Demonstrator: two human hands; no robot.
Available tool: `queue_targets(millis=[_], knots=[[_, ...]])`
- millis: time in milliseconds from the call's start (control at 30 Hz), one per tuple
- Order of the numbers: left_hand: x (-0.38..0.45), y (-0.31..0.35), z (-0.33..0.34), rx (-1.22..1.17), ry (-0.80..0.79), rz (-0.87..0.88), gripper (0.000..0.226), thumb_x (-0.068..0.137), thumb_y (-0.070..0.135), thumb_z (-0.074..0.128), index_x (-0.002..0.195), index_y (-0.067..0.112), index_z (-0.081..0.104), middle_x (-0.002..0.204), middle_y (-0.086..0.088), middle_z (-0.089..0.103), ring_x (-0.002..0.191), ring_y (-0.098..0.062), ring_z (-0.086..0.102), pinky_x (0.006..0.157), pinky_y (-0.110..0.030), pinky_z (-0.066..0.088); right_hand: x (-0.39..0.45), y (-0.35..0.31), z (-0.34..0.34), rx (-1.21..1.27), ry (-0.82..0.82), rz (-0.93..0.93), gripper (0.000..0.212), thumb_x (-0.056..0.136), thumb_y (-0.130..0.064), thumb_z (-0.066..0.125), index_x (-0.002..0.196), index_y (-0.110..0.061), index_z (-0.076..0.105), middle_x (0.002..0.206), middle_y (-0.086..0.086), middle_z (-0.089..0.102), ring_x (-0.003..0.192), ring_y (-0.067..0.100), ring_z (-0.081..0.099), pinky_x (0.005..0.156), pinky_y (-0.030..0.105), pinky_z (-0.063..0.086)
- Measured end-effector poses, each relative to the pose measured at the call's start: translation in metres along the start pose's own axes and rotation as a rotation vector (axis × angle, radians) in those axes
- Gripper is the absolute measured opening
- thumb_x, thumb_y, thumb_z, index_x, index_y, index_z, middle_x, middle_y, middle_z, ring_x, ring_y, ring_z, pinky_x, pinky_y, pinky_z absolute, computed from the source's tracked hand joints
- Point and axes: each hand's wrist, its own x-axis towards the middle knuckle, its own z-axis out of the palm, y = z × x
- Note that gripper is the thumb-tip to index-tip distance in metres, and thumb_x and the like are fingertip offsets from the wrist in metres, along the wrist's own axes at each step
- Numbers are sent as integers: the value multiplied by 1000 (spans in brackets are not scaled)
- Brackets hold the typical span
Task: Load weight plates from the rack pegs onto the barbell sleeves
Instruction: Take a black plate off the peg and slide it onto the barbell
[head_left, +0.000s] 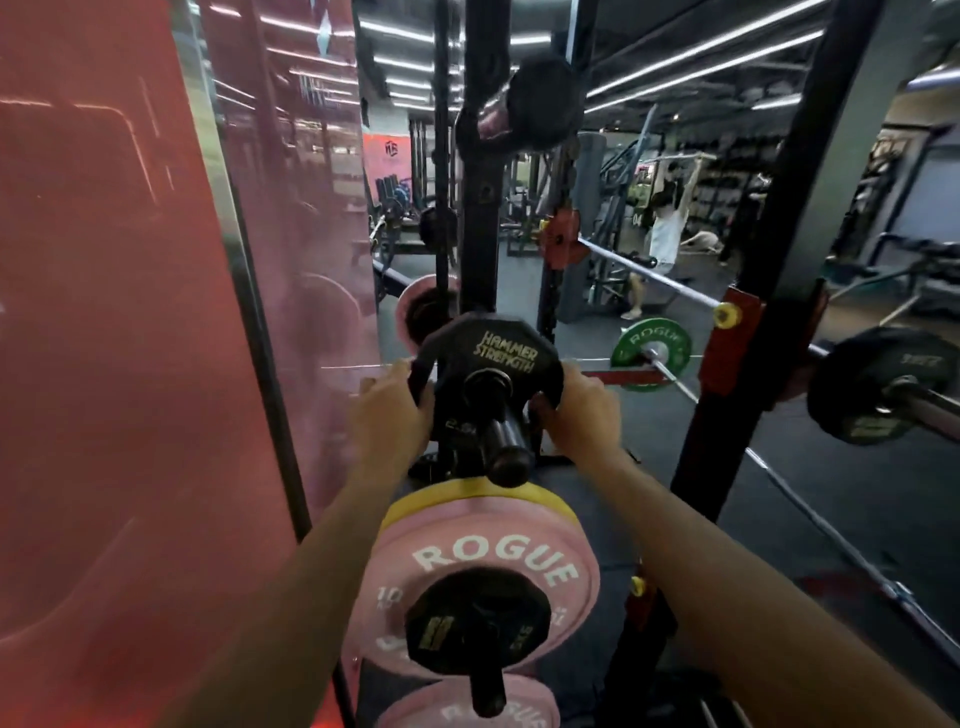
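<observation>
Pink and round, a big plate (485, 558) with the word ROGUE sits closest, low in the middle, on a black peg (485, 688) that pokes out toward the camera. A small black plate (475, 621) sits in front of it on the same peg, and a yellow plate (467, 493) peeks out right behind the pink one. Another pink plate (467, 709) shows at the very bottom.

Two bare arms reach forward over these plates. A bit farther on, the left hand (392, 410) and the right hand (579, 410) hold a black plate (488, 364) that says HAMMER STRENGTH. Each hand has its fingers curled around one edge of the plate, one hand on each side. The plate is on a thick black rack peg (501, 431), and the end of that peg sticks out in front of it.

Behind the plate stands the black rack post (480, 197). A shiny red wall (104, 312) fills the left side.

To the right, a barbell (924, 402) comes in from the edge, with a black plate on its sleeve (872, 387). Past it, a green ROGUE plate (649, 348) sits on the end of another bar.

Far back, a red plate (561, 239) is on a long silver bar (649, 275). A person in a white top (665, 228) stands with both arms up.
</observation>
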Motion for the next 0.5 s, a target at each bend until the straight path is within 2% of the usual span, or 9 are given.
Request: queue_targets(millis=[67,233,333,500], knots=[[-7,-1,-3,-35,-36,-40,29,94,37,54,112,14,59,96,-11,67,93,-36,59,82,-47,48,-4,-2,-5,24,37,-6,30,82,-29,63,103,-11,50,86,11,66,86,36,61,69,40,40],[-40,0,-13,-112,-30,-89,29,90,37,62,106,14,55,91,-13,67,90,-37,60,80,-47,48,-25,-3,-23,38,111,-70,31,80,-29,65,104,-14,52,88,7,65,84,33,61,68,41,44],[-57,3,-25,-129,-52,-98,31,88,42,63,102,15,55,90,-9,67,90,-33,60,80,-45,48,-41,-2,-38,60,136,-103,32,79,-27,66,105,-13,54,89,8,65,85,34,60,66,39,41],[-82,18,-56,-170,-25,-106,44,87,57,55,87,13,62,77,-9,66,85,-33,60,77,-45,49,-73,0,-68,48,112,-145,32,83,-26,64,111,-16,52,96,9,68,90,35,62,71,43,46]])
